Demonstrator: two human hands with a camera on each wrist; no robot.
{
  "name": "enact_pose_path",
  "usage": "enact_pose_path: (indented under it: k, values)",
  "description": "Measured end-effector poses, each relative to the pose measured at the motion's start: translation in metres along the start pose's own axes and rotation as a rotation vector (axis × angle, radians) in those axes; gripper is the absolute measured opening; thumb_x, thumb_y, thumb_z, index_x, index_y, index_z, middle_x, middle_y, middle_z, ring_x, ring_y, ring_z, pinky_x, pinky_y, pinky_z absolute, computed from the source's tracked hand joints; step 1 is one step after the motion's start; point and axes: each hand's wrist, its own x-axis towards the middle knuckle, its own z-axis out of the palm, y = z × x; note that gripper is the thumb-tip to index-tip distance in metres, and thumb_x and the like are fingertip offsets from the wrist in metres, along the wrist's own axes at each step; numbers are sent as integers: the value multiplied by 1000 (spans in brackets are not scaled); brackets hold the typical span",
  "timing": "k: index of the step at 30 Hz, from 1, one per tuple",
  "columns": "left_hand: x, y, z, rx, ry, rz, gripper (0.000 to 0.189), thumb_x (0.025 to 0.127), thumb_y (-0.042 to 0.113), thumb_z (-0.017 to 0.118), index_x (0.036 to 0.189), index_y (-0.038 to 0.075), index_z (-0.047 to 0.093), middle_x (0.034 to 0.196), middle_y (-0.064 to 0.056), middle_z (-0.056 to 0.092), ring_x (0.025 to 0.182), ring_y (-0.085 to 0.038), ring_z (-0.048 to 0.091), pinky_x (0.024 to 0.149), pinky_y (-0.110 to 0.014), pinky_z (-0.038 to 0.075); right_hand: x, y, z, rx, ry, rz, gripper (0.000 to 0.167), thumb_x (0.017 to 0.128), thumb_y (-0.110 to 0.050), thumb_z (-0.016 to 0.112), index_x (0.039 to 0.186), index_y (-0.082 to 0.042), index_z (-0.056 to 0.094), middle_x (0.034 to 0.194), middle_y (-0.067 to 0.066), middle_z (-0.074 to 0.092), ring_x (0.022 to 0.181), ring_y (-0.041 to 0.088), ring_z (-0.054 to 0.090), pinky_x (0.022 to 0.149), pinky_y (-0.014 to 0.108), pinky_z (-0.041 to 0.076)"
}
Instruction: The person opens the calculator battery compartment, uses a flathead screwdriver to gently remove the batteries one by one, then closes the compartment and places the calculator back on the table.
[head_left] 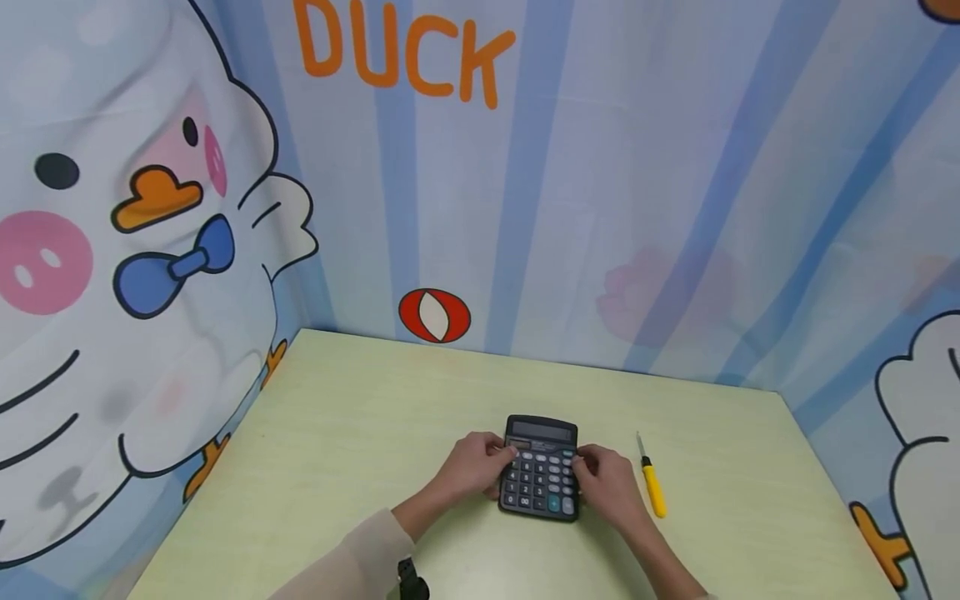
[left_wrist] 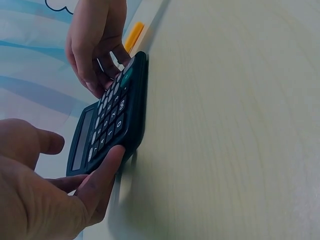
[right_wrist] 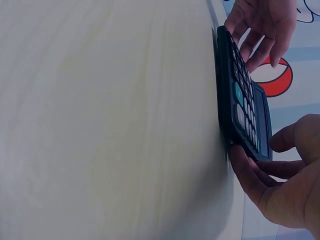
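A black desktop calculator point(head_left: 538, 468) lies face up between both hands, with a dark display strip at its far end. The left hand point(head_left: 474, 465) holds its left edge, the thumb over the top face and the fingers along the side. On the opposite edge, the right hand point(head_left: 606, 483) holds it with curled fingers and thumb. From the left wrist, the calculator point(left_wrist: 107, 115) shows dark number keys and a green key, with left-hand fingertips against its near side. In the right wrist view, the right hand's fingers point(right_wrist: 250, 172) reach around its lower side.
A screwdriver point(head_left: 654, 487) with a yellow handle lies on the table right of the right hand, tip pointing away. The pale wooden table point(head_left: 360, 408) is backed by a printed duck curtain point(head_left: 450, 183). A dark strap-like object point(head_left: 412, 581) shows by the left sleeve.
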Motion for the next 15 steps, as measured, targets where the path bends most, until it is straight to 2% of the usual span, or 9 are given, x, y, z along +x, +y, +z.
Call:
enact_pose_path:
  k: [15]
  values:
    - [5, -1, -2, -12, -3, -41, 44, 106, 30, 65, 130, -7, 64, 101, -9, 67, 64, -20, 71, 56, -34, 61, 2, -4, 3, -26, 6, 1, 33, 104, -14, 60, 126, 9, 70, 95, 10, 71, 82, 20, 61, 72, 33, 57]
